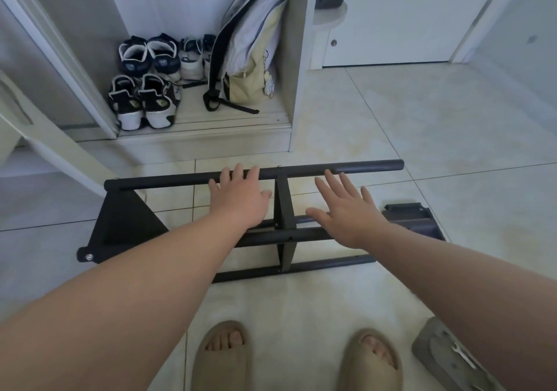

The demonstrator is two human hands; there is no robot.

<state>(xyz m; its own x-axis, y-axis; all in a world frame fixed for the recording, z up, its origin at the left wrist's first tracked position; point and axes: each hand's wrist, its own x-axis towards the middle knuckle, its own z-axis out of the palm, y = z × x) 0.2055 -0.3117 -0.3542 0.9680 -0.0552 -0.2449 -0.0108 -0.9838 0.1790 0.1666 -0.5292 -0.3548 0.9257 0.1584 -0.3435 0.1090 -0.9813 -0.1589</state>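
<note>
While the rack frame lies flat on the floor before the cupboard, left hand rests across its far bar, right hand hovers spread; I would grip both sides evenly before lifting.

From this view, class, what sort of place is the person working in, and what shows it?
Probably a home entryway: sneakers and a backpack sit in an open cabinet, beside a white door, with a tiled floor.
</note>
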